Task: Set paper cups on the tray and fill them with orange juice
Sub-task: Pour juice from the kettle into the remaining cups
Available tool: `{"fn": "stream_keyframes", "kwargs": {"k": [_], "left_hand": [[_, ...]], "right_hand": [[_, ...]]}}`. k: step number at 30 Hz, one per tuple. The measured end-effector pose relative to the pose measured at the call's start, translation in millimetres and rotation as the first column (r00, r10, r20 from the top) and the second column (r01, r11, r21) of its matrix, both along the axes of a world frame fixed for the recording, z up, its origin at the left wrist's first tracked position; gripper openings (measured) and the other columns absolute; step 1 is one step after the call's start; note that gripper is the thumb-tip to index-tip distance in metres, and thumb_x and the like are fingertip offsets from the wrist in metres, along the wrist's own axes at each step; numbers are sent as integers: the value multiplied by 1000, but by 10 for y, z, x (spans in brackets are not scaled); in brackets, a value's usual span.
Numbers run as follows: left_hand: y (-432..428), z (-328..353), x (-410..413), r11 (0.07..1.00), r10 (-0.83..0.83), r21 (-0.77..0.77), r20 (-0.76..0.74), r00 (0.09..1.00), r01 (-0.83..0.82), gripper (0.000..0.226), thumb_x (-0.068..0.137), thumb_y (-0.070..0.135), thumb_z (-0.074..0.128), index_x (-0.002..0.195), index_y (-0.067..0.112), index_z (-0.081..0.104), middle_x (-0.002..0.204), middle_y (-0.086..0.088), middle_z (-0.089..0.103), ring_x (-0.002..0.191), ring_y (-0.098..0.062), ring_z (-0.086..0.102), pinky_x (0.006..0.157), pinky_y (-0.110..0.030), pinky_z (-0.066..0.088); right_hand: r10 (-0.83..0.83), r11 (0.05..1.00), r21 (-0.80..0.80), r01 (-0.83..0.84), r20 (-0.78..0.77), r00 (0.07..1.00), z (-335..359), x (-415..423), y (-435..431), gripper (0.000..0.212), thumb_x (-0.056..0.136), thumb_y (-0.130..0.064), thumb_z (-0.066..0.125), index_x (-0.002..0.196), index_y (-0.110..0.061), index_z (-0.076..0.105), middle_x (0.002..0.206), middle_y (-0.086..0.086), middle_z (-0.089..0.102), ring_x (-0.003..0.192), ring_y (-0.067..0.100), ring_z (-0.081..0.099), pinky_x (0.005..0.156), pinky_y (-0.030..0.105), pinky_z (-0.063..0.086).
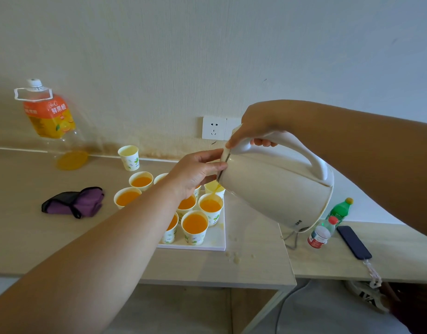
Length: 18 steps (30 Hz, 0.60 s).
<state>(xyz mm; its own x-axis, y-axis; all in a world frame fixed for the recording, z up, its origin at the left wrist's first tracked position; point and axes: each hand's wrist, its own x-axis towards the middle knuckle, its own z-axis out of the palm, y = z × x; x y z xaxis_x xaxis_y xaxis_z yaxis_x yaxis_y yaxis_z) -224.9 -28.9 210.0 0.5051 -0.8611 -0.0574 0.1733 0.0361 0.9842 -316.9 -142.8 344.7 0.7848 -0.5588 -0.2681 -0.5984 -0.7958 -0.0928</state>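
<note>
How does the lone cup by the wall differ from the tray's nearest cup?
The lone cup stands on the table, off the tray; the nearest cup stands on it. The lone cup shows no juice; the nearest cup holds orange juice. Both are upright white printed paper cups.

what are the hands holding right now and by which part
The right hand grips the white kettle by its handle; the left hand pinches its rim beside the spout.

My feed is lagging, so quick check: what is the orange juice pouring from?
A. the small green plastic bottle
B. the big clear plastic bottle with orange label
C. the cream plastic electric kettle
C: the cream plastic electric kettle, tilted in the right hand, streams orange juice toward the paper cups.
</note>
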Motion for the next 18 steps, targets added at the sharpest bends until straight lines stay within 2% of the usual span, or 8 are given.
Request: {"fn": "stream_keyframes", "kwargs": {"k": [7, 18], "left_hand": [[6, -22, 14, 1000, -6, 6, -1, 1000, 6, 32, 85, 4, 67, 108, 26, 67, 107, 4, 70, 100, -14, 65, 81, -23, 54], [1, -94, 57, 998, 13, 54, 2, 1000, -13, 40, 83, 6, 69, 120, 18, 65, 121, -3, 67, 112, -21, 62, 92, -31, 52]], "right_hand": [[0, 1000, -8, 0, -7, 1000, -7, 13, 7, 46, 80, -51, 67, 67, -8, 58, 61, 6, 56, 53, 21, 54, 57, 28, 47], [1, 1000, 15, -1, -12, 1000, -78, 32, -18, 45, 80, -51, 67, 73, -6, 60, 64, 7, 58, 55, 21, 55, 58, 28, 48]]}}
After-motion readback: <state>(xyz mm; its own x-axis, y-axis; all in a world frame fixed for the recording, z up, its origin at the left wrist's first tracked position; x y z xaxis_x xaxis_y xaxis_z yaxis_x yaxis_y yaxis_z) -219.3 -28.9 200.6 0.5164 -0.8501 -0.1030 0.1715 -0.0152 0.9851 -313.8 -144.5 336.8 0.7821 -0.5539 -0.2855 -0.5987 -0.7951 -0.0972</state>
